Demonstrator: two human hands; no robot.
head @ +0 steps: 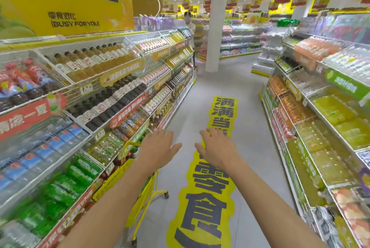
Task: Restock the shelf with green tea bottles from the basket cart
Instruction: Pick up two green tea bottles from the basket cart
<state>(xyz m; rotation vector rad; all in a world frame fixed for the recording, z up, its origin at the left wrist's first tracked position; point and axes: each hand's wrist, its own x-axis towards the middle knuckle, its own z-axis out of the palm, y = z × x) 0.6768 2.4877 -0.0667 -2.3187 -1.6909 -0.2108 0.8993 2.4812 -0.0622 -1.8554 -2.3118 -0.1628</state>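
Observation:
Both my arms reach forward over the aisle floor. My left hand and my right hand are held palm down with fingers straight, side by side, holding nothing. Below my left forearm stands the yellow basket cart, mostly hidden by the arm; a bit of its handle and some bottles in it show. The drinks shelf runs along my left, with green-labelled bottles on a low tier and pale green tea-like bottles a little farther on.
A second shelf unit lines the right side of the aisle. A yellow floor sticker runs down the middle. A white pillar stands at the far end, with a person beside it.

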